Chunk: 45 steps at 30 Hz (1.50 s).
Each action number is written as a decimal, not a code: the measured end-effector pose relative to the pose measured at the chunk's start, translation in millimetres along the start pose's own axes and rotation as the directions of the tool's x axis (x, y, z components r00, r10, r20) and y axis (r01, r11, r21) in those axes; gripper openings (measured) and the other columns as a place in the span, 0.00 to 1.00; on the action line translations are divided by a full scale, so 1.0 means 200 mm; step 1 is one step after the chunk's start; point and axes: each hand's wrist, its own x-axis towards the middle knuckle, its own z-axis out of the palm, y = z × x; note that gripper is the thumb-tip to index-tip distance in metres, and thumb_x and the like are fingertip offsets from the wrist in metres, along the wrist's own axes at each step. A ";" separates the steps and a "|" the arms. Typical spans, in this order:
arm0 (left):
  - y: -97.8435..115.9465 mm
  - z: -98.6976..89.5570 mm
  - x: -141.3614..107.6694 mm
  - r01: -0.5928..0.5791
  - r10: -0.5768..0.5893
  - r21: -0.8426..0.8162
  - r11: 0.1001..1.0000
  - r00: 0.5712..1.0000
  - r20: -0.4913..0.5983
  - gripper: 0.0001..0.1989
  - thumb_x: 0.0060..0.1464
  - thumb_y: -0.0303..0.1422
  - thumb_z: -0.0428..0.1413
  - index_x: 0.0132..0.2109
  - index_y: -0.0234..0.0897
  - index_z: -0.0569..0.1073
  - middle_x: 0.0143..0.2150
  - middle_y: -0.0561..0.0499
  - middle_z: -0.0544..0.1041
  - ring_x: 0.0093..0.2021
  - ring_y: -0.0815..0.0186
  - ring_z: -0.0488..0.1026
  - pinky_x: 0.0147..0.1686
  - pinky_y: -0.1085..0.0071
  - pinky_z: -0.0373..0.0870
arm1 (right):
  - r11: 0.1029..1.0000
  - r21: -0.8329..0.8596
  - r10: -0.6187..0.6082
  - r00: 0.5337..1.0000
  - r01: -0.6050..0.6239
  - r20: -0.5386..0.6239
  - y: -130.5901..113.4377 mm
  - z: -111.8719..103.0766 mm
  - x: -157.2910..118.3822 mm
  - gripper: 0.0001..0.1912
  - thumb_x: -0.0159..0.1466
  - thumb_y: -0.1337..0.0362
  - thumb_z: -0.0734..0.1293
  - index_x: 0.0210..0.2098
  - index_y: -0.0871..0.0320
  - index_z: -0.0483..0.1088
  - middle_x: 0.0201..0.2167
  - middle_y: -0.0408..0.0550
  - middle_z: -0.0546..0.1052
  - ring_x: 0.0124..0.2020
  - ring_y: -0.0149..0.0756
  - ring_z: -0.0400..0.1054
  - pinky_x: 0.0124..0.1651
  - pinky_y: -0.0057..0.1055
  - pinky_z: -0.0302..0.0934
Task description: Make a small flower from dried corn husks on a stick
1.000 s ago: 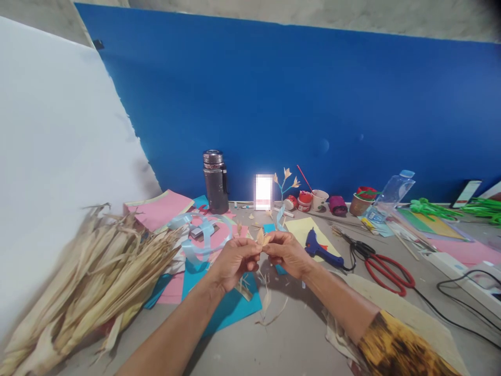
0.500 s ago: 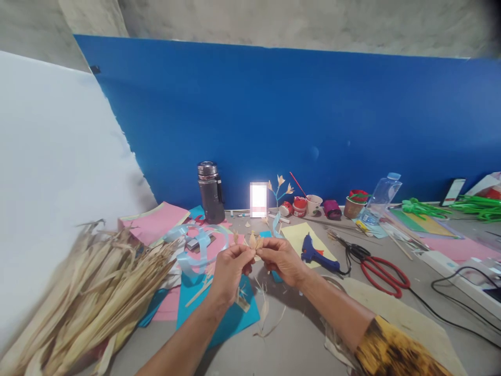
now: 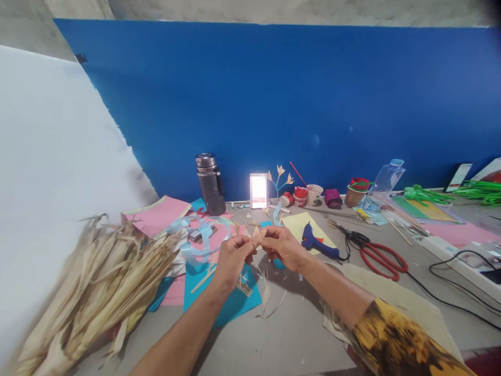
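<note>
Both hands meet over the middle of the table, their fingertips nearly touching. My left hand (image 3: 236,256) pinches the left side of a small pale husk flower (image 3: 257,235). On its other side, my right hand (image 3: 282,246) grips a petal between thumb and fingers. The flower's petals point up, and its base is hidden by the fingers. Beneath my left hand lies a blue sheet (image 3: 230,308) with husk scraps on it. A blue glue gun (image 3: 318,243) rests on yellow paper right of my right hand.
Dried husks (image 3: 105,292) are heaped at the left. A dark flask (image 3: 210,185), a branch of husk flowers (image 3: 278,180), a paper cup (image 3: 314,195) and a clear bottle (image 3: 383,188) stand at the back. Red-handled scissors (image 3: 381,258) and a power strip (image 3: 462,266) lie at the right.
The view has tilted down slightly, so the table things appear higher in the picture. Both hands remain at the flower, with only a small shift of the fingers.
</note>
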 end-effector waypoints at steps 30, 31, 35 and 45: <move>0.00 0.01 -0.01 -0.162 0.170 0.166 0.973 0.985 -0.037 0.05 0.45 0.33 0.62 0.30 0.36 0.78 0.26 0.52 0.76 0.24 0.68 0.69 0.27 0.73 0.64 | 0.944 -0.330 -0.091 0.975 0.020 -0.202 -0.01 0.00 0.01 0.09 0.52 0.62 0.69 0.19 0.58 0.69 0.12 0.36 0.61 0.16 0.24 0.49 0.19 0.27 0.42; 0.00 0.01 -0.01 -0.157 0.166 0.176 0.972 0.985 -0.039 0.04 0.45 0.32 0.61 0.30 0.36 0.78 0.25 0.52 0.75 0.24 0.68 0.68 0.26 0.73 0.64 | 0.942 -0.335 -0.087 0.974 0.012 -0.209 -0.02 0.00 0.01 0.09 0.52 0.62 0.69 0.18 0.58 0.69 0.11 0.36 0.61 0.15 0.24 0.49 0.19 0.27 0.41; 0.00 0.01 -0.01 -0.146 0.154 0.214 0.966 0.988 -0.022 0.05 0.45 0.33 0.61 0.27 0.36 0.77 0.22 0.53 0.74 0.23 0.68 0.68 0.25 0.73 0.62 | 0.948 -0.317 -0.056 0.974 -0.018 -0.221 -0.02 0.00 0.00 0.09 0.51 0.63 0.68 0.17 0.58 0.69 0.10 0.36 0.60 0.15 0.24 0.49 0.19 0.27 0.41; -0.01 -0.01 0.02 -0.097 0.109 0.172 0.980 0.992 -0.061 0.05 0.45 0.33 0.61 0.26 0.36 0.75 0.22 0.53 0.73 0.25 0.67 0.69 0.28 0.73 0.63 | 0.936 -0.353 -0.079 0.979 0.008 -0.187 0.01 0.01 0.01 0.05 0.53 0.64 0.69 0.23 0.58 0.73 0.13 0.37 0.64 0.15 0.25 0.52 0.19 0.25 0.45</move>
